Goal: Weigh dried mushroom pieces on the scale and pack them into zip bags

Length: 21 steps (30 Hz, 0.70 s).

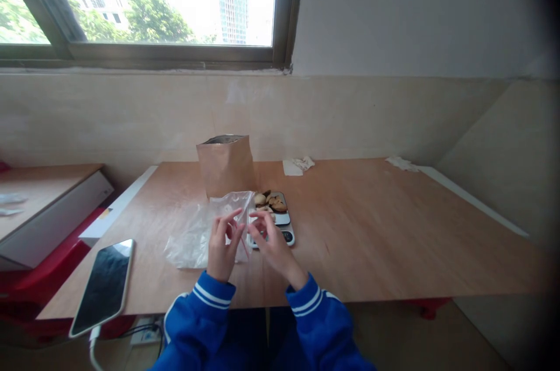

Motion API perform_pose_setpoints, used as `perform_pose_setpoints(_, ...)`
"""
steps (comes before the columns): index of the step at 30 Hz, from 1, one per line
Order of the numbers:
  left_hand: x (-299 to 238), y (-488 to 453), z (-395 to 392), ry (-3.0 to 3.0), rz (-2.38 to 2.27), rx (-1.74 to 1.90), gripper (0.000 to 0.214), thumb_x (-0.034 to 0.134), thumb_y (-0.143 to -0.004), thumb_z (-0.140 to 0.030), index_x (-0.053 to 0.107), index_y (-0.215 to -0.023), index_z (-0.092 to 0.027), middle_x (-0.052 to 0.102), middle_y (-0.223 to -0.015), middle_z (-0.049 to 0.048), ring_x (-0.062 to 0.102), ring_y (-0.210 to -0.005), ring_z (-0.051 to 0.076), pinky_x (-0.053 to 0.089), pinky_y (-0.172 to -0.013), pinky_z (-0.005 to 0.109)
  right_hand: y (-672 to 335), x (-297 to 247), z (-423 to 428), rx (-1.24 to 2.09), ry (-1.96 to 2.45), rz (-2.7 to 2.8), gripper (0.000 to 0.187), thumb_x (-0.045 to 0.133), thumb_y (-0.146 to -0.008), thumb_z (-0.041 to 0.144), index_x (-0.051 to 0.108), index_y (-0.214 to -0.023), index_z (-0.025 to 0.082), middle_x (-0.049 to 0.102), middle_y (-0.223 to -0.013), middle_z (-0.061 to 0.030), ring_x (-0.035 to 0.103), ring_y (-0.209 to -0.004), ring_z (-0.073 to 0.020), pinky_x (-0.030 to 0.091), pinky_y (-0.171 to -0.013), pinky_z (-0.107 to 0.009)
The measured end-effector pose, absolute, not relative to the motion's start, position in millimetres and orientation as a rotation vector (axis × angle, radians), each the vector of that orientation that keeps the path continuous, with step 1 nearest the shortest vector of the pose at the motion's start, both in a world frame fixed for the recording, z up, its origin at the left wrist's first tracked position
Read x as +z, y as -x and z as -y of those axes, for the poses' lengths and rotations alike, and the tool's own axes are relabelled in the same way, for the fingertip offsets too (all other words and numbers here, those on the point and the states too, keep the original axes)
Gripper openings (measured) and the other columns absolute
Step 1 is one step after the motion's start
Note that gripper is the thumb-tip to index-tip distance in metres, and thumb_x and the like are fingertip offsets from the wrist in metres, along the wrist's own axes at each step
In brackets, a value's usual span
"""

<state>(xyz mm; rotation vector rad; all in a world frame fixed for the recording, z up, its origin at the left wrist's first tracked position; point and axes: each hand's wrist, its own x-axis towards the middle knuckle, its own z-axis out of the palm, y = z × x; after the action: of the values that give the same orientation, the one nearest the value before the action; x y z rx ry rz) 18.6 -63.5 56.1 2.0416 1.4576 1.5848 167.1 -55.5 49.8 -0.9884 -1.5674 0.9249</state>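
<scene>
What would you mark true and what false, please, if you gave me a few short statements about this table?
1. The phone lies near the front left corner of the table, screen dark. True.
2. The paper bag lies flat. False: it stands upright, behind the plastic bag.
3. Snack pieces sit on the scale. True.
4. The right hand rests on the phone. False: it is at the plastic bag's edge, beside the left hand, apart from the phone.
</scene>
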Motion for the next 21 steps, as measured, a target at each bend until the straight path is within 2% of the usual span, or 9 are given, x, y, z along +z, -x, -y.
perform_pose_setpoints(4,62,-17,62,-1.9,-1.496,1.748,0.035,0.049,-0.089,-0.031,0.057,-0.122,-0.022,0.047,-0.083,0.0015,0.047,-0.069,0.012,0.044,-0.066,0.027,-168,50,44,1.027,0.959,1.427,0.018,0.053,-0.085,0.038,0.054,-0.09,0.021,0.059,-0.078,-0.0003,0.058,-0.067,-0.0143,0.047,-0.065,-0.028)
perform_pose_setpoints(9,62,-18,59,-1.823,-1.455,1.759,0.034,0.052,-0.088,-0.034,0.061,-0.119,-0.024,0.05,-0.084,0.0019,0.047,-0.068,0.012,0.043,-0.064,0.026,-181,41,29,0.942,1.042,1.364,0.029,0.066,-0.074,0.038,0.049,-0.091,0.021,0.054,-0.068,0.0038,0.053,-0.062,-0.0132,0.044,-0.06,-0.025)
perform_pose_setpoints(12,62,-26,59,-1.891,-1.365,1.74,0.032,0.055,-0.086,-0.033,0.063,-0.116,-0.025,0.05,-0.083,0.0017,0.049,-0.07,0.012,0.044,-0.066,0.026,-183,43,24,0.926,1.113,1.31,0.03,0.066,-0.074,0.038,0.047,-0.089,0.021,0.05,-0.06,0.0062,0.049,-0.055,-0.0123,0.041,-0.055,-0.024)
perform_pose_setpoints(16,64,-24,59,-1.93,-1.403,1.825,0.029,0.057,-0.085,-0.031,0.066,-0.112,-0.025,0.049,-0.08,0.0006,0.048,-0.068,0.012,0.042,-0.061,0.025,-196,49,20,0.945,1.062,1.26,0.026,0.066,-0.074,0.04,0.05,-0.077,0.02,0.053,-0.067,0.003,0.051,-0.06,-0.0118,0.041,-0.056,-0.024)
perform_pose_setpoints(19,60,-17,54,-1.938,-1.49,1.895,0.033,0.058,-0.084,-0.034,0.064,-0.115,-0.024,0.047,-0.077,0.0,0.046,-0.065,0.012,0.04,-0.056,0.024,-208,46,18,0.985,1.035,1.288,0.024,0.062,-0.078,0.042,0.053,-0.083,0.02,0.056,-0.074,0.0009,0.054,-0.063,-0.0133,0.042,-0.055,-0.025)
perform_pose_setpoints(21,51,-13,48,-1.929,-1.532,1.944,0.034,0.057,-0.084,-0.036,0.064,-0.115,-0.023,0.046,-0.075,-0.0004,0.045,-0.064,0.012,0.041,-0.057,0.025,-213,38,18,0.852,1.101,1.377,0.021,0.055,-0.083,0.04,0.058,-0.088,0.02,0.059,-0.081,-0.0022,0.056,-0.071,-0.0161,0.046,-0.062,-0.028)
